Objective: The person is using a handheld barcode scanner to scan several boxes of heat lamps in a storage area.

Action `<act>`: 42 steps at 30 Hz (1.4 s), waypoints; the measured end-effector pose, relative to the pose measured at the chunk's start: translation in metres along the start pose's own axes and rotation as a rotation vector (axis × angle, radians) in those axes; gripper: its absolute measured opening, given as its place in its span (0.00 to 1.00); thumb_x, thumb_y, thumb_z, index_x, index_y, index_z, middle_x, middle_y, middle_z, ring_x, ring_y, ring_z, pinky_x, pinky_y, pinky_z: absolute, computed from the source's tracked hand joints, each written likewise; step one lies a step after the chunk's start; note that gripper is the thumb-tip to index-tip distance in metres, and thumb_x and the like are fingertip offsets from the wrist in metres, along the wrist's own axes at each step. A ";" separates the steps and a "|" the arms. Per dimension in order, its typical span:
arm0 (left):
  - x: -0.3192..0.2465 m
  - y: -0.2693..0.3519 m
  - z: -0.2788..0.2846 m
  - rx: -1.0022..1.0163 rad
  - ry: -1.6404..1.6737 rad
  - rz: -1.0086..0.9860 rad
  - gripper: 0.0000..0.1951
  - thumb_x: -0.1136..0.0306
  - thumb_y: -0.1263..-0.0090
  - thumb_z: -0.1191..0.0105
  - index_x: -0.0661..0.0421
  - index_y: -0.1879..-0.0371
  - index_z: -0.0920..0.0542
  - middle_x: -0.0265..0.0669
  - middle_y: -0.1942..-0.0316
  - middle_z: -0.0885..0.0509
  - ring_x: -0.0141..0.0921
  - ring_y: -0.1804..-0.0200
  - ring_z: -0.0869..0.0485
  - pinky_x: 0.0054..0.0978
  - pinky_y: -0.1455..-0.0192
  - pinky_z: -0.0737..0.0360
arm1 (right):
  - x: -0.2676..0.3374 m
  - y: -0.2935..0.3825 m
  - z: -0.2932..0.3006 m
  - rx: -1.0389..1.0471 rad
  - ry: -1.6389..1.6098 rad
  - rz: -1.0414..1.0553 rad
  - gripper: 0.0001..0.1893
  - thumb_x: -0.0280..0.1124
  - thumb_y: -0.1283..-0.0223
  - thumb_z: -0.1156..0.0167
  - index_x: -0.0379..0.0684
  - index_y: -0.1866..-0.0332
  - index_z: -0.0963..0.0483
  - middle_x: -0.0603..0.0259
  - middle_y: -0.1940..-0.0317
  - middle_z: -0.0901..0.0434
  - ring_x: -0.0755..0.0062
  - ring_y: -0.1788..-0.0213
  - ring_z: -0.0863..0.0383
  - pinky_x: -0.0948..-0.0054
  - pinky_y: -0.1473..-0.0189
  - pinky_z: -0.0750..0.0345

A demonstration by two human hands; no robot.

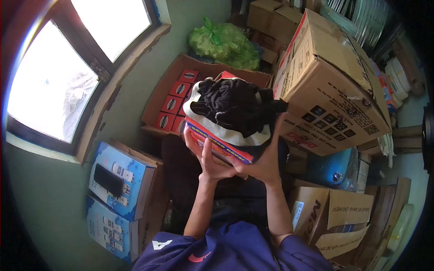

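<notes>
Both my hands hold up a red and blue printed cardboard box (217, 145) in front of me. My left hand (210, 159) grips its left and lower side, with the fingers spread over the printed face. My right hand (264, 159) supports the right side and the lower corner. On top of the box lies a crumpled black cloth (234, 101) with a wide whitish band along its edge. Behind it stands an open brown carton (154, 118) with several small red boxes (171, 103) in rows. The underside of the held box is mostly hidden.
Blue printed boxes (112, 233) stand at the left, a black phone (108, 179) on the upper one. Large cartons (339, 98) fill the right side, with another carton (308, 210) lower down. A green plastic bag (223, 44) lies behind the open carton. A window is at upper left.
</notes>
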State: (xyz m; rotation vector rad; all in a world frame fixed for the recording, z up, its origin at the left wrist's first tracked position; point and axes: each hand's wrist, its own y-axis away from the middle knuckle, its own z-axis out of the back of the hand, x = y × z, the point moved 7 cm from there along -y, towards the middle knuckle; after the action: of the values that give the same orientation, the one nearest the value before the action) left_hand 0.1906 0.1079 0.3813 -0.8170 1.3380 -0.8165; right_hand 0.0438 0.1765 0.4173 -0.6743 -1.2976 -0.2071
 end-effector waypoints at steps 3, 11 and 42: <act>-0.009 -0.014 -0.010 0.255 0.212 -0.029 0.55 0.42 0.52 0.28 0.43 0.22 0.41 0.65 0.24 0.56 0.64 0.23 0.48 0.62 0.25 0.46 | 0.009 -0.007 0.022 -0.079 0.124 0.154 0.78 0.44 0.67 0.18 0.31 0.22 0.76 0.34 0.23 0.57 0.47 0.21 0.49 0.55 0.22 0.48; -0.086 -0.162 -0.056 0.611 -0.100 -0.293 0.32 0.40 0.41 0.35 0.45 0.40 0.17 0.51 0.27 0.33 0.52 0.27 0.34 0.50 0.26 0.39 | 0.018 -0.018 0.059 -0.165 0.046 0.191 0.77 0.37 0.67 0.21 0.44 0.20 0.78 0.43 0.23 0.54 0.52 0.23 0.45 0.55 0.24 0.44; -0.076 -0.184 -0.074 0.250 0.299 0.011 0.13 0.71 0.44 0.30 0.62 0.68 0.21 0.39 0.73 0.20 0.29 0.69 0.19 0.25 0.64 0.22 | -0.061 0.017 0.099 -0.355 -1.072 0.088 0.46 0.63 0.44 0.47 0.44 0.24 0.41 0.56 0.25 0.38 0.53 0.24 0.39 0.50 0.23 0.43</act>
State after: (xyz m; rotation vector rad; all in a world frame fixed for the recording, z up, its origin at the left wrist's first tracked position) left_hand 0.1062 0.0813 0.5747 -0.5035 1.4617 -1.1040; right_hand -0.0458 0.2325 0.3659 -1.2265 -2.2727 0.0212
